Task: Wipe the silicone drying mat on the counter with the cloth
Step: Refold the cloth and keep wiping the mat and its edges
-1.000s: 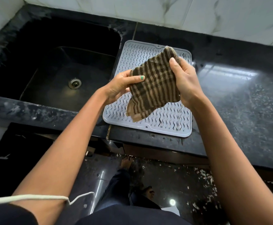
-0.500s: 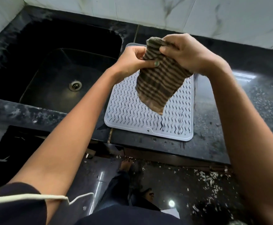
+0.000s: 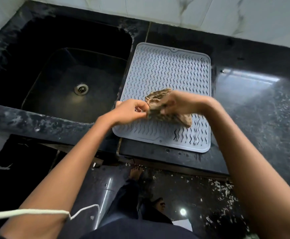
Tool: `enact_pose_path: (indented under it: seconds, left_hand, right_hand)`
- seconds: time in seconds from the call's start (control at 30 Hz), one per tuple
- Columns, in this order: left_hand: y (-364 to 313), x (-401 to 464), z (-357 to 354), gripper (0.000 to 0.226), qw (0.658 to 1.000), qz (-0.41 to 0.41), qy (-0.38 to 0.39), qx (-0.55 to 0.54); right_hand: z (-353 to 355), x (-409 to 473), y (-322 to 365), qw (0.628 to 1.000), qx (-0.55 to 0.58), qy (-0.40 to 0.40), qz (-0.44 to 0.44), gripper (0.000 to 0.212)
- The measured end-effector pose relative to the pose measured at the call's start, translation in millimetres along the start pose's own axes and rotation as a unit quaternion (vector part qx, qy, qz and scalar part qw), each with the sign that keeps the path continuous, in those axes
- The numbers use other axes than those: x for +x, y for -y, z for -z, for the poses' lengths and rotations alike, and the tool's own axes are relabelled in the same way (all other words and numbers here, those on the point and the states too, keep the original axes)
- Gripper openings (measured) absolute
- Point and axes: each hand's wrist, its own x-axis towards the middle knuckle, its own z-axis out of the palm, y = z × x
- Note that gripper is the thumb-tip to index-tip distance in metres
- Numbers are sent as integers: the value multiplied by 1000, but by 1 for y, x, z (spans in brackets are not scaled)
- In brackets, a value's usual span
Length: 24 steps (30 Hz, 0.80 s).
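A grey silicone drying mat (image 3: 165, 71) with wavy ridges lies flat on the black counter, just right of the sink. A brown striped cloth (image 3: 159, 99) is bunched up over the mat's near half; whether it touches the mat I cannot tell. My right hand (image 3: 177, 104) grips the bunched cloth from the right. My left hand (image 3: 130, 110) pinches the cloth's left edge with its fingertips, above the mat's left rim. Motion blur softens both hands and the cloth.
A deep black sink (image 3: 63, 69) with a metal drain (image 3: 81, 88) lies left of the mat. Glossy black counter (image 3: 261, 104) stretches to the right. White marble-look tiles (image 3: 192, 12) back the counter. Below the counter edge are the dark floor and my feet.
Both hands came down from the mat's far end to its near half. The cloth, hanging loose before, is now gathered into a bunch between the hands.
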Motion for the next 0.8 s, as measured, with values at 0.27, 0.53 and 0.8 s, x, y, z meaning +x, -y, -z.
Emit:
enact_pose_path:
  seconds: [0.27,0.53,0.8]
  left_hand:
    - [-4,28,12,27,988,79,-127,-38]
    - [11,49,23,19,970,93,-215,-61]
    - [4,135,77,25,961,26,-258,-93]
  right_hand:
    - [7,48,-22,939,-72,-337,-14,33]
    - [-70,57,-67,933,-216,-286,7,82]
    - [-35,79,-53,871,-7,-490,-22,30]
